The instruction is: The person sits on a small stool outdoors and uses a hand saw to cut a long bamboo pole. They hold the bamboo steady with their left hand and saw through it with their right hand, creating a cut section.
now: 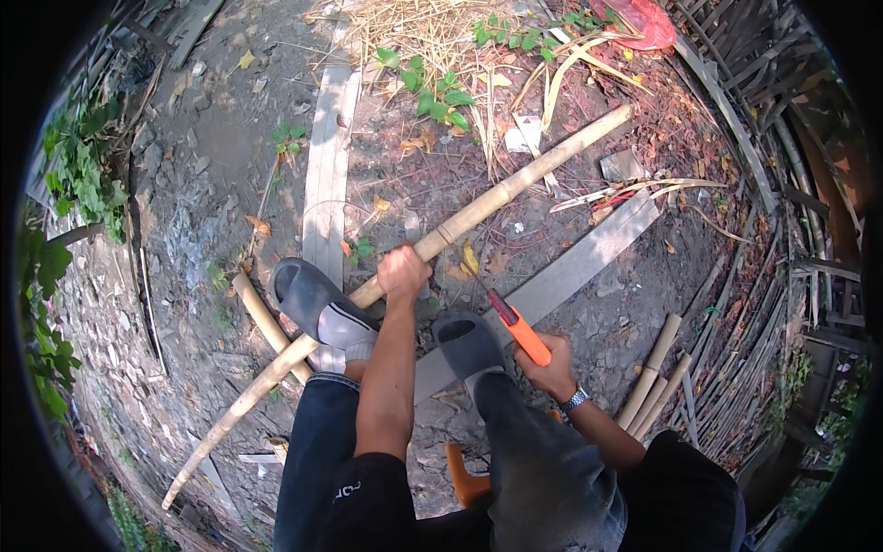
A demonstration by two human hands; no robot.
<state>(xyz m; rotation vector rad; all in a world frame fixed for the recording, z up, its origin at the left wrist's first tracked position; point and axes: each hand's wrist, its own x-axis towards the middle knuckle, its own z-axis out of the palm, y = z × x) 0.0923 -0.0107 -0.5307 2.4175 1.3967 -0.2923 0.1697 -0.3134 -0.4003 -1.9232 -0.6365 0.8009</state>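
Observation:
A long pale bamboo pole (515, 189) runs diagonally from lower left to upper right. My left hand (403, 273) is closed around its middle, beside my left foot in a grey slipper (308, 293), which covers part of the pole. My right hand (549, 368), with a metal watch at the wrist, grips a hand saw (526, 336) by its orange handle. The saw's thin blade is seen nearly edge-on, pointing toward the pole; whether it touches cannot be told. A short bamboo piece (260, 313) lies crosswise under the pole near my left foot.
Grey boards (589, 253) lie on the dirt, one beneath my right slipper (467, 345). Cut bamboo pieces (651, 373) and a heap of thin sticks (736, 331) lie at right. Straw (428, 37) and a red plastic bag (644, 23) are at the far side. Something orange (467, 478) stands below me.

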